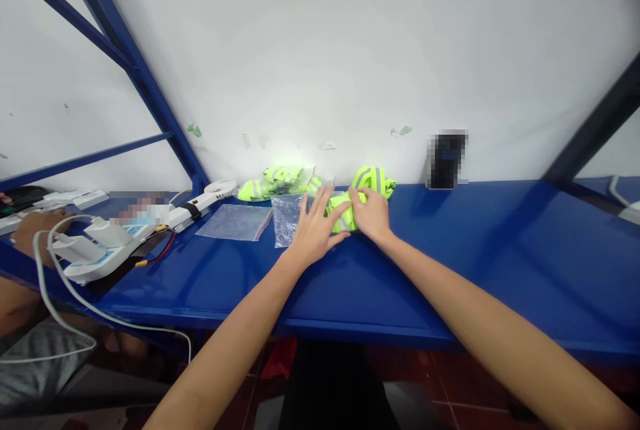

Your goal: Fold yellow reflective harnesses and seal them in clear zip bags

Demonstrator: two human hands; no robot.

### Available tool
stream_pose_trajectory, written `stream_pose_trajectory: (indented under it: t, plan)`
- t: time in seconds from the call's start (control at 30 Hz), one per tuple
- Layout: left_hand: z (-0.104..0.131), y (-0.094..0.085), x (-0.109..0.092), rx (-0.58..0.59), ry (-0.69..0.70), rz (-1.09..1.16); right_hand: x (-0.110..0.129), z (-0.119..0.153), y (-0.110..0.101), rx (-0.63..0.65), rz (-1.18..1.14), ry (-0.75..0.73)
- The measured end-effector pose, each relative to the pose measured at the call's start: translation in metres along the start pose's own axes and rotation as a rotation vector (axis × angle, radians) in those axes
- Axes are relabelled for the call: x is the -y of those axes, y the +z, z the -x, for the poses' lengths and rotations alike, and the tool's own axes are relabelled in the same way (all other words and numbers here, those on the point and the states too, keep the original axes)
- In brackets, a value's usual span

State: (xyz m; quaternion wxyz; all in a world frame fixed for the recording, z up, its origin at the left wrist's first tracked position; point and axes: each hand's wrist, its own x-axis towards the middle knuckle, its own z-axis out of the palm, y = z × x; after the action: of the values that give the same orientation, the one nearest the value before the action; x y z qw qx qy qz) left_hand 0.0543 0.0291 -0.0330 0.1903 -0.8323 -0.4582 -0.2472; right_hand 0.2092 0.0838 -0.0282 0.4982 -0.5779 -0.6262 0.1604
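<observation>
A folded yellow-green reflective vest (344, 218) with grey stripes lies on the blue table between my hands. My left hand (316, 227) has its fingers spread, resting over the vest's left side and the edge of a clear plastic bag (285, 217). My right hand (371, 214) is closed on the vest's right side with bent fingers; its fingertips press on the fabric. Right behind that hand sits another bundled vest (374, 180). Further left, more vests (280, 180) lie in a pile against the wall, partly in clear plastic.
A flat zip bag (235, 222) lies left of my hands. Beyond it are a small white fan (220, 188), a power strip (107, 253) with plugs and cables, and another person's arm (37, 237). A dark phone (445, 160) leans on the wall at right. Blue frame posts (135, 70) rise at left.
</observation>
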Motion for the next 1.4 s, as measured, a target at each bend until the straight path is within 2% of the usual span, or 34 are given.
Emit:
stream_pose_trajectory:
  t: [0.23,0.5,0.7,0.87,1.03,1.17,1.27,1.4]
  plan:
    - [-0.001,0.005,0.001,0.030,-0.058,-0.042,0.002,0.006,0.004,-0.001,-0.043,-0.019]
    - [-0.007,0.004,-0.011,0.089,-0.013,-0.259,0.000,0.005,0.011,0.057,-0.126,0.100]
    - [-0.006,0.001,-0.010,0.078,-0.033,-0.226,0.002,0.009,0.013,0.075,-0.138,0.042]
    - [-0.005,0.005,-0.008,0.074,-0.095,-0.187,0.004,0.015,0.012,0.103,-0.120,0.006]
    - [0.000,0.009,0.001,0.048,-0.179,-0.130,0.006,0.021,0.009,0.193,-0.163,-0.169]
    - [0.005,0.008,0.013,0.049,-0.208,-0.061,0.007,0.019,0.005,0.349,-0.208,-0.298]
    - [0.008,0.005,0.019,0.037,-0.194,-0.029,0.008,0.014,-0.001,0.465,-0.207,-0.294]
    - [0.007,0.003,0.019,0.001,-0.121,-0.031,0.007,0.010,-0.001,0.485,-0.248,-0.203]
